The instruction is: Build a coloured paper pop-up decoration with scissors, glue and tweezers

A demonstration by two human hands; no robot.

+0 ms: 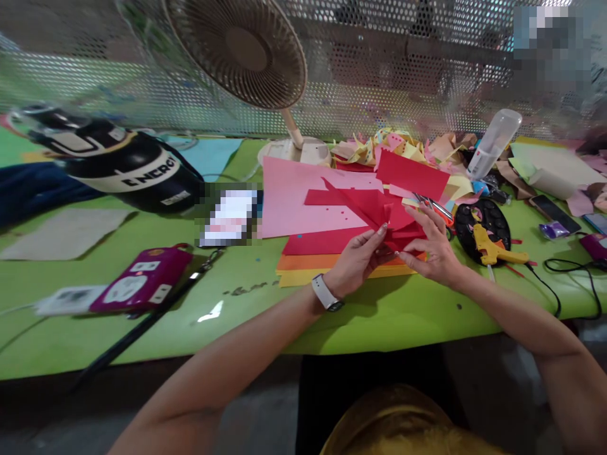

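Note:
My left hand (358, 258), with a white watch on its wrist, pinches a folded red paper (365, 208) between thumb and fingers. Opposite it, my right hand (436, 249) has its thumb and index finger at the paper's lower right edge, the other fingers spread above. Whether the right fingertips grip the paper or only touch it is hard to make out. Beneath the hands lies a stack of coloured sheets: a pink sheet (289, 202) on top, then red, orange and yellow sheets (303, 277). Behind the folded piece rests a flat red rectangle (412, 175). Scissors (439, 212) lie just beyond my right hand.
To the right are a yellow glue gun (496, 248) on a black palette (497, 218), a clear bottle (493, 145) and paper scraps (393, 146). A fan (246, 50) stands behind. Leftward are a black bottle (137, 170), a phone (230, 218) and a purple power bank (145, 278).

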